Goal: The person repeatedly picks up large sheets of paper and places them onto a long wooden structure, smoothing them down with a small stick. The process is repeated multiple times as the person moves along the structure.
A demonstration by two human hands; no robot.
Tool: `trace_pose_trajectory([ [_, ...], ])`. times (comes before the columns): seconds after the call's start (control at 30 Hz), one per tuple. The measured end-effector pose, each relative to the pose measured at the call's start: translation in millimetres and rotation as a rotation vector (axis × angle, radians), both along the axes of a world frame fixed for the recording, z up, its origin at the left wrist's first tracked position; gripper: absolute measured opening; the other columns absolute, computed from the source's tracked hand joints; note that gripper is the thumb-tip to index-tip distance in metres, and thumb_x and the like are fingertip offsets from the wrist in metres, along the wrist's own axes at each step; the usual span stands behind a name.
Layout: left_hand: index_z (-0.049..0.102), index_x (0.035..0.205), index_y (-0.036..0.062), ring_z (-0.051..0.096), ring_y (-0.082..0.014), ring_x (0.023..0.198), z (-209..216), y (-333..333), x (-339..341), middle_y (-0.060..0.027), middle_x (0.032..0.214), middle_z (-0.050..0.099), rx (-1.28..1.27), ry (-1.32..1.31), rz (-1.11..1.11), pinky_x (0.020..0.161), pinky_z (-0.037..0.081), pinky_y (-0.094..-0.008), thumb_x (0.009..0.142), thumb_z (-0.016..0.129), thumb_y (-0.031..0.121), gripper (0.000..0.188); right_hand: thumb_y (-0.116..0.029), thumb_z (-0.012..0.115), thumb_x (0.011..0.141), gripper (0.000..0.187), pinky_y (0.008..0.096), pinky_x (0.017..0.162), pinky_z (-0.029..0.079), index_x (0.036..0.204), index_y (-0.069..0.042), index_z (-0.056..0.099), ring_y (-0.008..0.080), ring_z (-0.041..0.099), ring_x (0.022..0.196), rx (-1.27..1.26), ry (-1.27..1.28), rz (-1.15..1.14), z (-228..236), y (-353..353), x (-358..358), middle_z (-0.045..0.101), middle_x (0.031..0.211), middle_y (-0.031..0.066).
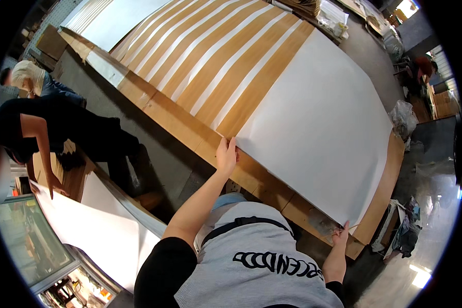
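Observation:
A large white sheet (318, 118) lies over a long wooden table (190, 134). My left hand (227, 155) is closed on its near left corner, thumb and fingers pinching the edge beside a wood-coloured strip. At the near right corner, my right hand (340, 234) pinches the same sheet, its fingertips partly covered by the edge. To the left of the sheet, wood-coloured bands (226, 66) alternate with white ones in a staggered row. Whether these bands are separate overlapping sheets I cannot tell for sure.
On the left, a person in black (61, 126) bends over another white sheet (97, 231). Behind is a second person in a pale head covering (28, 74). Clear plastic (403, 119) and a heap of cloth (405, 226) stand off the table's right end.

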State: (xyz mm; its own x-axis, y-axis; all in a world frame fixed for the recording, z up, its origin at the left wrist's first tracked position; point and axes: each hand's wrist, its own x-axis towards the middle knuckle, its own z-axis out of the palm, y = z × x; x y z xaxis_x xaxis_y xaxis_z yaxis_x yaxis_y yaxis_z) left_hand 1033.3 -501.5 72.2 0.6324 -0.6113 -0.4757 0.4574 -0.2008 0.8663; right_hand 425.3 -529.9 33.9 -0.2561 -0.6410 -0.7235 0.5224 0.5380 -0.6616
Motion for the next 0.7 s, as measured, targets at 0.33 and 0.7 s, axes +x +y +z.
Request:
trace_pose_trajectory([
  [0.33,0.041,0.077,-0.0009,0.051,-0.0165,0.041,-4,-10,3,-0.0087,0.059,0.052,0.137,0.029,-0.005,0.037,0.043,-0.0284,0.087,0.045,0.020,0.024,-0.034,0.060,0.080,0.027,0.0180,0.031,0.020,0.091,-0.010,0.053,0.0081,0.028,0.040,-0.008,-0.006,0.001,5,-2,7,0.053,0.079,0.0016],
  [0.7,0.039,0.083,-0.0008,0.053,-0.0215,0.047,5,-9,11,-0.0118,0.063,0.051,0.283,0.060,-0.050,0.043,0.046,-0.0324,0.087,0.043,0.022,0.023,-0.036,0.059,0.080,0.030,0.0176,0.033,0.023,0.094,-0.009,0.052,0.0077,0.031,0.042,-0.015,0.096,0.007,-7,1,10,0.052,0.078,0.0008],
])
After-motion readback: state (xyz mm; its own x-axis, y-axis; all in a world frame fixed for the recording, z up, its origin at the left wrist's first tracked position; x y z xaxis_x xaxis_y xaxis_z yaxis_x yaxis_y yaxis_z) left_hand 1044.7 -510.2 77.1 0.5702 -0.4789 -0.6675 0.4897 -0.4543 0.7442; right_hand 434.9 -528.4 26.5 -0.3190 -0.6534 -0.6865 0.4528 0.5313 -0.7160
